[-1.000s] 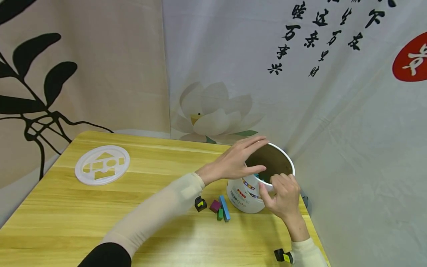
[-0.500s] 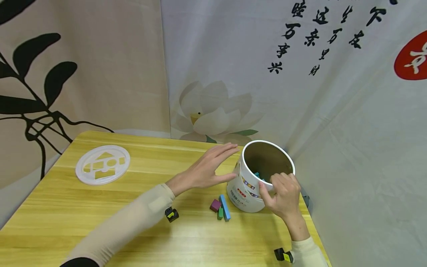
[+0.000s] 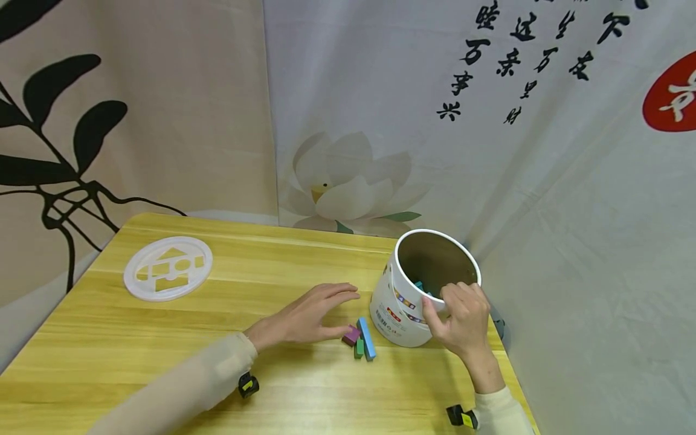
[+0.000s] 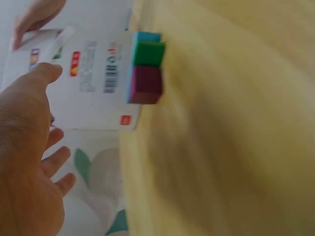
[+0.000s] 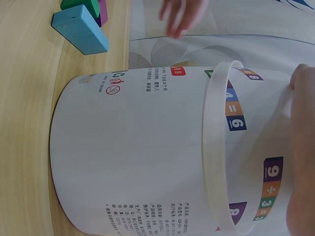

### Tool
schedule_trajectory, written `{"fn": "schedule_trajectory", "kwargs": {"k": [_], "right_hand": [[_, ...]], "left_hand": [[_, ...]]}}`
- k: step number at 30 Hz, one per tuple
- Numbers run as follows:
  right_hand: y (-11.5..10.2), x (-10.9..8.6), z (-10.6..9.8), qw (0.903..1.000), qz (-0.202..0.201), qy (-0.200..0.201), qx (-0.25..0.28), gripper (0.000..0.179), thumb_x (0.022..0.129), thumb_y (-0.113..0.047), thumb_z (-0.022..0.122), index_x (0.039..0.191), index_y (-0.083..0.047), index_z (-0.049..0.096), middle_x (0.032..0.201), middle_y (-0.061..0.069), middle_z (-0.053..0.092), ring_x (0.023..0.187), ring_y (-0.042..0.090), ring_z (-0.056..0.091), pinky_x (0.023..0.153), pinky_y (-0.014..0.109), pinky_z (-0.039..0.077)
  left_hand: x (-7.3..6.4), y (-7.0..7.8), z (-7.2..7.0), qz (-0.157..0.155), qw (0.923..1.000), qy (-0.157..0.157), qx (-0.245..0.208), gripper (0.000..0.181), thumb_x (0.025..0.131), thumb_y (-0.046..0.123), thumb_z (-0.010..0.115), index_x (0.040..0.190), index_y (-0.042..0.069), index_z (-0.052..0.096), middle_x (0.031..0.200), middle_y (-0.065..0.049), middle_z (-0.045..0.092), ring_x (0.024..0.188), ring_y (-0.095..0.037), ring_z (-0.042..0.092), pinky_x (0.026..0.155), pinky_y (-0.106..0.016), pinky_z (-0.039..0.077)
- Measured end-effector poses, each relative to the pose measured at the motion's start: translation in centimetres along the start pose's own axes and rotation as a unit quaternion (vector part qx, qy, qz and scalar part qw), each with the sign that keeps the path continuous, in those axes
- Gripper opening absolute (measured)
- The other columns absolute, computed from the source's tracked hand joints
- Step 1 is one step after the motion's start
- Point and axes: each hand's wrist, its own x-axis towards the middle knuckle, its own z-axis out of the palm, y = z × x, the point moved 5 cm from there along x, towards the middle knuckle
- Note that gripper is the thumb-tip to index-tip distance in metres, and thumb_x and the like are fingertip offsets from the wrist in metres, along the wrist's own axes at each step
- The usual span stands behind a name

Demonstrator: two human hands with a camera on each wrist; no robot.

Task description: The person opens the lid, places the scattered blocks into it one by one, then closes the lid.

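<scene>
My right hand grips the near rim of a white bucket, fingers curled over the edge and thumb outside. The bucket stands tilted slightly in this view, printed with number strips, and holds some teal pieces. Left of it on the table lie a long blue block, a small green block and a purple cube, close together. My left hand hovers beside them with fingers spread and nothing held. In the head view its thumb overlaps the purple cube; the left wrist view shows the blocks apart from it.
A round white lid with shaped cut-outs lies at the far left of the wooden table. Printed cloth hangs behind the table and along its right side, close to the bucket.
My left hand has withdrawn from the bucket's mouth, moving left and toward me, down beside the blocks. My right hand keeps its grip on the rim; bucket and blocks stay put.
</scene>
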Motion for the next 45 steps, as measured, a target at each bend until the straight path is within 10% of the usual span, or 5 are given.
{"fn": "schedule_trajectory", "kwargs": {"k": [22, 36, 45], "right_hand": [[0.0, -0.2, 0.1, 1.0000, 0.001, 0.004, 0.000, 0.060, 0.105, -0.048, 0.057, 0.061, -0.012, 0.040, 0.056, -0.004, 0.032, 0.054, 0.014, 0.030, 0.056, 0.034, 0.025], [0.0, -0.1, 0.0, 1.0000, 0.001, 0.000, -0.002, 0.061, 0.105, -0.048, 0.056, 0.060, -0.011, 0.041, 0.055, -0.003, 0.033, 0.054, 0.015, 0.031, 0.057, 0.035, 0.025], [0.0, 0.0, 0.1, 1.0000, -0.004, 0.004, 0.002, 0.061, 0.106, -0.048, 0.057, 0.060, -0.011, 0.041, 0.055, -0.003, 0.033, 0.054, 0.014, 0.030, 0.056, 0.034, 0.025]], "left_hand": [[-1.1, -1.2, 6.0, -0.035, 0.9937, -0.068, -0.082, 0.047, 0.101, 0.022, 0.086, 0.144, 0.011, 0.072, 0.138, -0.002, 0.079, 0.123, -0.011, 0.074, 0.112, -0.031, 0.062], [-1.1, -1.5, 6.0, -0.026, 0.9950, -0.038, -0.088, 0.031, 0.099, 0.015, 0.086, 0.130, 0.012, 0.080, 0.120, 0.000, 0.081, 0.107, -0.007, 0.074, 0.100, -0.025, 0.064], [-0.8, -1.6, 3.4, -0.044, 0.9946, 0.009, -0.093, 0.032, 0.095, 0.010, 0.085, 0.126, 0.010, 0.077, 0.120, 0.000, 0.076, 0.105, -0.010, 0.072, 0.096, -0.036, 0.069]]}}
